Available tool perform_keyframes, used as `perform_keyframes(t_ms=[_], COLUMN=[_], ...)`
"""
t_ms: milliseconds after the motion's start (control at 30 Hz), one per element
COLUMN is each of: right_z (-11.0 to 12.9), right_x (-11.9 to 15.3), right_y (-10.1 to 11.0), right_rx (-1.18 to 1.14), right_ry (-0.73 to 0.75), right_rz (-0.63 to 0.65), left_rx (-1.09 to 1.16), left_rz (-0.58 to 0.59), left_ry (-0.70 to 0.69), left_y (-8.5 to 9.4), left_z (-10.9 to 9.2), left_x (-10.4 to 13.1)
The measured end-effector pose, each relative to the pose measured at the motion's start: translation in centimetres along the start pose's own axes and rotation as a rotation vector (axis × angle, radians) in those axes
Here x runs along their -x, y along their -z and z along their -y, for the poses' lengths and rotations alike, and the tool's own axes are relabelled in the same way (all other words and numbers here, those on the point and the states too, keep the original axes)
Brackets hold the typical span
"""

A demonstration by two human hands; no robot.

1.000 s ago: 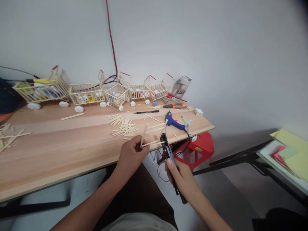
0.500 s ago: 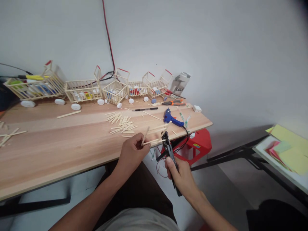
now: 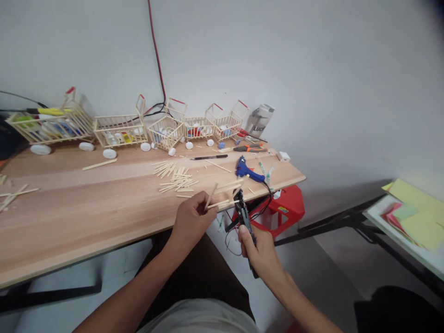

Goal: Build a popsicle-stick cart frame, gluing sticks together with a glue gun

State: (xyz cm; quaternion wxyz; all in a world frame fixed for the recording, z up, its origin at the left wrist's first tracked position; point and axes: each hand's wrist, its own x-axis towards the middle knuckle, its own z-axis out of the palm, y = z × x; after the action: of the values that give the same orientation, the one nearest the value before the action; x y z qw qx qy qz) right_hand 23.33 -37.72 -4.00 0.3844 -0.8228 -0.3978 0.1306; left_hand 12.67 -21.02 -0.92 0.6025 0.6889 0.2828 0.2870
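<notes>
Near the table's front edge, my left hand (image 3: 195,212) pinches thin wooden sticks (image 3: 218,204); one points up, another reaches right toward a black cutting tool. My right hand (image 3: 258,249) is closed round the handles of that black tool (image 3: 243,210), its jaws at the far end of the stick. Whether the jaws touch the stick is hard to tell. A pile of short sticks (image 3: 177,179) lies left of and beyond my hands. Just past the tool rests a blue glue gun (image 3: 248,170).
Several small stick carts (image 3: 120,132) with white wheels line the wall. A black pen (image 3: 209,157), orange-handled pliers (image 3: 250,148) and a white block (image 3: 283,157) lie on the wooden table (image 3: 104,208). A red stool (image 3: 291,203) stands beneath its right end; papers (image 3: 416,212) lie far right.
Both hands hold nearly the same place and grip. The black tool's handles look slightly closer together.
</notes>
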Motion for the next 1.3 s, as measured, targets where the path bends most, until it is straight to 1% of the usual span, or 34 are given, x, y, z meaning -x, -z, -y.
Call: perform_keyframes(t_ms=[133,200,267,367,467,567,667,767,833,900,1000,1100,1300], right_z=[0.0,0.2,0.3,0.2,-0.3,-1.2,-2.8,-5.3,-7.2,-8.9,-10.5,-11.3,-12.0], right_x=[-0.3,-0.4,-0.5,-0.8,-1.9,-4.3,-8.2,-12.7,-15.5,-17.7,-19.9,-21.0,-22.9], right_y=[0.1,0.3,0.7,2.1,4.6,7.8,11.1,13.6,14.6,15.0,14.9,14.7,13.6], right_rx=[0.018,-0.018,-0.075,-0.075,0.115,0.394,0.623,0.753,0.855,0.955,1.033,1.042,1.026], right_ry=[-0.006,-0.035,-0.058,-0.088,-0.137,-0.176,-0.206,-0.231,-0.24,-0.275,-0.318,-0.318,-0.239], right_rz=[-0.037,-0.031,-0.014,-0.018,-0.081,-0.154,-0.19,-0.13,-0.131,-0.117,-0.059,-0.068,-0.126], left_rx=[0.042,0.086,0.165,0.341,0.52,0.636,0.692,0.71,0.699,0.676,0.638,0.611,0.583], left_rz=[-0.015,-0.019,0.002,0.043,0.069,0.113,0.125,0.1,0.075,0.05,-0.016,-0.062,-0.162], left_ry=[0.012,0.017,0.047,0.133,0.224,0.273,0.302,0.331,0.338,0.332,0.328,0.323,0.296], left_y=[-0.2,-0.2,0.0,0.3,0.8,1.5,2.2,2.8,3.3,3.9,5.2,6.9,9.9], left_z=[0.1,0.1,0.0,-0.1,-0.3,-0.6,-0.8,-0.8,-0.7,-0.5,-0.3,-0.1,0.3], left_x=[-0.1,-0.3,-0.5,-0.7,-0.9,-1.2,-1.4,-1.6,-1.7,-1.8,-1.9,-1.9,-1.7])
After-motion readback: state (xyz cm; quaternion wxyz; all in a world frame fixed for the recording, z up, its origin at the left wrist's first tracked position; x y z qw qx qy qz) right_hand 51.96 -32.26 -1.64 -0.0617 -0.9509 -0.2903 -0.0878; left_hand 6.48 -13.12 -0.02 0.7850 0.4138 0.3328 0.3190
